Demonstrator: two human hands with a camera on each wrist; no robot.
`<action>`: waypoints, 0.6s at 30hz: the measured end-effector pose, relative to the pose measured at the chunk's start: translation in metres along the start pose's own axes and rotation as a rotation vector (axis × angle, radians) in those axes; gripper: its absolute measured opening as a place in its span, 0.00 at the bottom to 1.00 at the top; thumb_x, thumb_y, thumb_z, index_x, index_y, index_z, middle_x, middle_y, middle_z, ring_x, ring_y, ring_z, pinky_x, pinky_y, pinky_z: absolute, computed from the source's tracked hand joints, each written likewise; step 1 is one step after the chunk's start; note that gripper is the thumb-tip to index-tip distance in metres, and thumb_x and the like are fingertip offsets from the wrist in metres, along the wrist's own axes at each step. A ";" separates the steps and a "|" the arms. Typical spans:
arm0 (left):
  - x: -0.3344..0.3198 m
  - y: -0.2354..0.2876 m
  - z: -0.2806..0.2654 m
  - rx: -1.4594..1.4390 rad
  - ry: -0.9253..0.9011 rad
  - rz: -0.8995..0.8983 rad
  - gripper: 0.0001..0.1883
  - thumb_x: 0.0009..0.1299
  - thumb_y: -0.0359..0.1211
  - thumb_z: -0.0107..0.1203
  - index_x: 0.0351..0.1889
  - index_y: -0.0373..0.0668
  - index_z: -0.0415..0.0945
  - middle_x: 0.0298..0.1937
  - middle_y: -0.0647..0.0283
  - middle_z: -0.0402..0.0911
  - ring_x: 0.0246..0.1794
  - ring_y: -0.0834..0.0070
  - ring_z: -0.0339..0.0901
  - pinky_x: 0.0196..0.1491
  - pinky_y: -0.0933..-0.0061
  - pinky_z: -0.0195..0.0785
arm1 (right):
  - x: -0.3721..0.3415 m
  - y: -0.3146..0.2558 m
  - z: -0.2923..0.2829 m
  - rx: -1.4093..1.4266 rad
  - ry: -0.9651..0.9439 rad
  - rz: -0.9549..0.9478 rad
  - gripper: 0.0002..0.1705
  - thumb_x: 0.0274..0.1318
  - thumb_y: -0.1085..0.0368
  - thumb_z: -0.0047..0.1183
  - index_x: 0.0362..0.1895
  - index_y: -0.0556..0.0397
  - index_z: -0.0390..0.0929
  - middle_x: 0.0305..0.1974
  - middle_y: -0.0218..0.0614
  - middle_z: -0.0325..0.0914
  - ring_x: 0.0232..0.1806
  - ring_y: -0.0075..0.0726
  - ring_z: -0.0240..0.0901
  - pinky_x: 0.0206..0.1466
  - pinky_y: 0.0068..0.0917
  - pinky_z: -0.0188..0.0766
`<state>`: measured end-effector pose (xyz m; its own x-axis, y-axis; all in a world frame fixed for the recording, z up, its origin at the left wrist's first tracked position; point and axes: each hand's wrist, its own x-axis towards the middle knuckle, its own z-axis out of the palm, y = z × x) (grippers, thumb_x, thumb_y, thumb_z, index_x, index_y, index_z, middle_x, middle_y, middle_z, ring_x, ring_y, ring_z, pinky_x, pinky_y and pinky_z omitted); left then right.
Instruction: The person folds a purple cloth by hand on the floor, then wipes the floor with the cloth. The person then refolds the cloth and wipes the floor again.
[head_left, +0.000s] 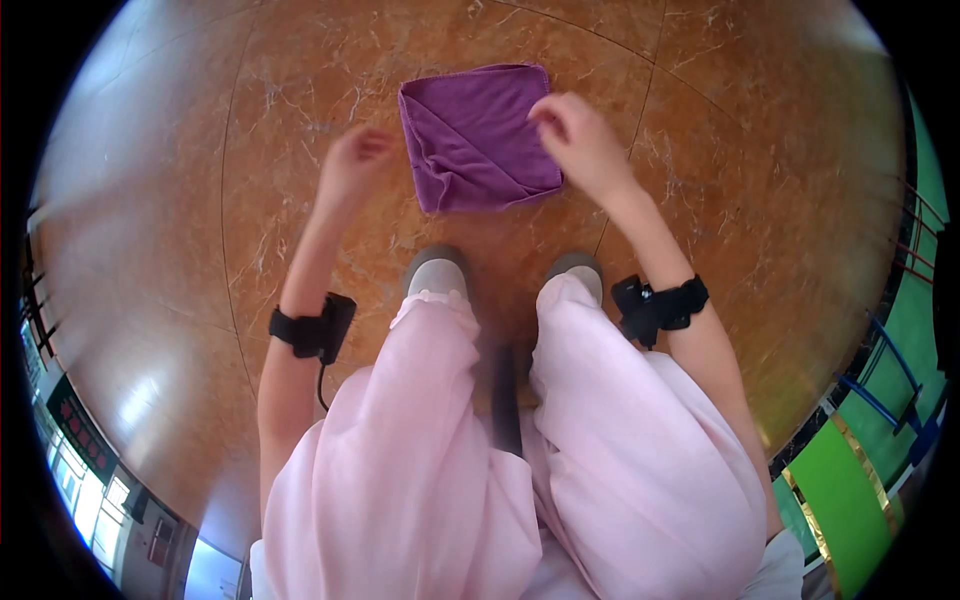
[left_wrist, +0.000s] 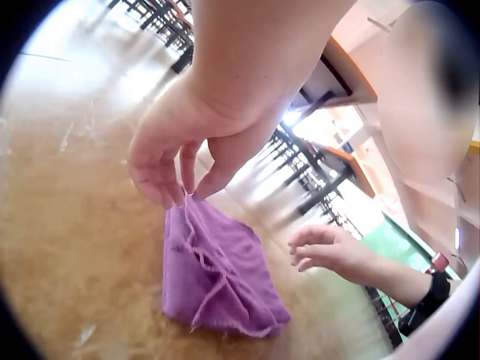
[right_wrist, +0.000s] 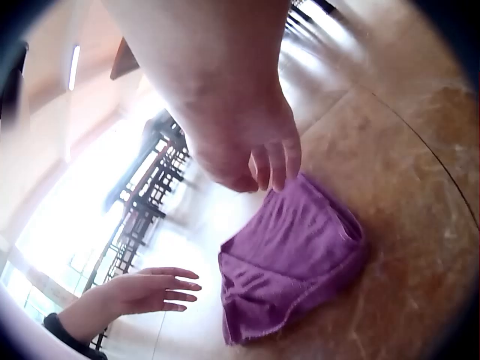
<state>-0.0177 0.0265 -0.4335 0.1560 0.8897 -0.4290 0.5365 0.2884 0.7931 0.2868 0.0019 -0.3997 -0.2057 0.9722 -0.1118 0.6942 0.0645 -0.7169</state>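
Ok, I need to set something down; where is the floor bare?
The floor is bare left of the left hand, right of the right hand and beyond the cloth. It is crowded between the hands, with only a narrow strip from cloth to shoes.

A purple cloth lies on the glossy brown, marble-patterned floor, roughly square, with a diagonal fold line and creases near its lower left corner. The left hand, blurred, hovers just beside the cloth's left edge, fingers loosely bent. The right hand overlaps the right edge in view, its fingers also bent; contact cannot be told. Black straps carry small devices on both forearms. Below are grey shoes and pale pink trousers.
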 end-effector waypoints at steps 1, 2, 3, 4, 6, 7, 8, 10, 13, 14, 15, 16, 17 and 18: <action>-0.010 -0.002 0.013 0.063 -0.018 -0.025 0.13 0.60 0.28 0.60 0.44 0.40 0.77 0.34 0.66 0.79 0.33 0.80 0.76 0.34 0.77 0.68 | -0.008 -0.006 0.011 0.001 -0.098 -0.030 0.15 0.47 0.65 0.56 0.43 0.50 0.73 0.42 0.39 0.72 0.44 0.43 0.71 0.45 0.38 0.68; -0.018 -0.004 0.025 0.064 -0.020 -0.027 0.13 0.60 0.28 0.60 0.44 0.40 0.77 0.34 0.66 0.79 0.33 0.80 0.76 0.34 0.77 0.68 | -0.015 -0.012 0.023 -0.067 -0.145 -0.123 0.14 0.47 0.63 0.56 0.40 0.49 0.73 0.43 0.37 0.72 0.45 0.41 0.70 0.46 0.35 0.67; -0.026 -0.006 0.035 0.042 -0.025 -0.035 0.12 0.60 0.28 0.61 0.42 0.39 0.77 0.31 0.67 0.78 0.32 0.80 0.75 0.33 0.77 0.68 | -0.022 -0.017 0.034 -0.135 -0.190 -0.216 0.12 0.47 0.62 0.57 0.37 0.49 0.74 0.44 0.35 0.71 0.47 0.39 0.69 0.47 0.33 0.66; -0.031 -0.004 0.044 0.019 -0.031 -0.043 0.11 0.60 0.29 0.61 0.40 0.38 0.77 0.29 0.67 0.77 0.30 0.81 0.74 0.32 0.78 0.68 | -0.028 -0.018 0.047 -0.136 -0.191 -0.213 0.12 0.47 0.62 0.57 0.37 0.49 0.74 0.44 0.35 0.71 0.47 0.39 0.69 0.47 0.33 0.66; -0.035 0.003 0.057 0.028 0.019 -0.108 0.11 0.60 0.29 0.62 0.39 0.38 0.76 0.28 0.67 0.76 0.29 0.81 0.74 0.31 0.78 0.67 | -0.036 -0.017 0.065 -0.584 -0.010 -0.496 0.11 0.45 0.60 0.58 0.34 0.48 0.74 0.40 0.31 0.70 0.46 0.37 0.69 0.47 0.29 0.64; -0.038 0.008 0.061 0.041 0.074 -0.176 0.10 0.59 0.29 0.62 0.37 0.37 0.76 0.27 0.67 0.76 0.28 0.81 0.73 0.31 0.78 0.67 | -0.036 -0.013 0.066 -0.584 -0.009 -0.495 0.11 0.45 0.60 0.58 0.34 0.48 0.74 0.40 0.31 0.70 0.46 0.37 0.69 0.47 0.29 0.64; -0.041 0.012 0.063 0.048 0.084 -0.157 0.11 0.59 0.31 0.62 0.36 0.36 0.76 0.26 0.67 0.77 0.27 0.82 0.72 0.30 0.79 0.66 | -0.034 -0.009 0.066 -0.533 -0.038 -0.462 0.12 0.44 0.61 0.59 0.35 0.48 0.75 0.42 0.32 0.70 0.48 0.37 0.67 0.50 0.31 0.63; -0.039 0.018 0.061 0.089 0.008 -0.176 0.09 0.61 0.32 0.61 0.36 0.37 0.76 0.27 0.67 0.77 0.27 0.82 0.72 0.30 0.79 0.66 | -0.029 -0.010 0.054 -0.357 -0.007 -0.458 0.12 0.42 0.66 0.59 0.36 0.49 0.77 0.42 0.33 0.72 0.48 0.39 0.68 0.50 0.33 0.64; -0.030 0.026 0.057 -0.157 -0.138 -0.219 0.08 0.66 0.34 0.57 0.36 0.38 0.76 0.30 0.67 0.79 0.29 0.82 0.73 0.31 0.80 0.66 | -0.020 -0.010 0.036 0.019 0.080 -0.347 0.07 0.46 0.67 0.55 0.33 0.51 0.75 0.37 0.39 0.75 0.41 0.40 0.72 0.45 0.33 0.67; -0.026 0.028 0.056 -0.440 -0.206 -0.240 0.08 0.68 0.35 0.55 0.36 0.39 0.76 0.32 0.67 0.80 0.30 0.83 0.74 0.32 0.81 0.66 | -0.016 -0.008 0.037 0.219 0.244 -0.188 0.07 0.49 0.70 0.52 0.35 0.54 0.75 0.33 0.45 0.76 0.36 0.44 0.75 0.41 0.33 0.70; -0.024 0.037 0.054 -0.444 -0.205 -0.243 0.08 0.68 0.35 0.55 0.36 0.39 0.76 0.32 0.67 0.80 0.30 0.83 0.74 0.32 0.81 0.66 | -0.008 -0.005 0.030 0.271 0.298 0.014 0.08 0.51 0.69 0.51 0.37 0.57 0.75 0.33 0.43 0.78 0.34 0.42 0.77 0.38 0.30 0.71; -0.022 0.050 0.051 -0.434 -0.138 -0.149 0.08 0.69 0.35 0.54 0.37 0.40 0.76 0.33 0.68 0.81 0.32 0.83 0.75 0.34 0.81 0.66 | 0.001 0.009 0.030 0.329 0.387 0.149 0.08 0.52 0.69 0.51 0.38 0.57 0.76 0.31 0.40 0.79 0.33 0.36 0.77 0.39 0.29 0.72; -0.019 0.057 0.051 -0.421 -0.071 -0.054 0.08 0.71 0.36 0.52 0.38 0.41 0.76 0.35 0.68 0.81 0.34 0.84 0.75 0.36 0.81 0.66 | 0.010 0.026 0.030 0.435 0.370 0.292 0.09 0.53 0.68 0.52 0.39 0.57 0.76 0.31 0.37 0.79 0.33 0.33 0.77 0.39 0.28 0.72; -0.012 0.055 0.050 -0.408 -0.055 -0.015 0.09 0.70 0.36 0.53 0.40 0.41 0.75 0.37 0.68 0.82 0.36 0.84 0.75 0.37 0.82 0.65 | 0.015 0.039 0.026 0.353 0.281 0.335 0.10 0.52 0.68 0.52 0.39 0.58 0.76 0.30 0.37 0.79 0.32 0.32 0.76 0.39 0.27 0.72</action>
<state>0.0518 0.0140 -0.4065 0.2005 0.8673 -0.4555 0.1682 0.4276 0.8882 0.2929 0.0135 -0.4472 0.2116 0.9524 -0.2194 0.4070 -0.2900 -0.8662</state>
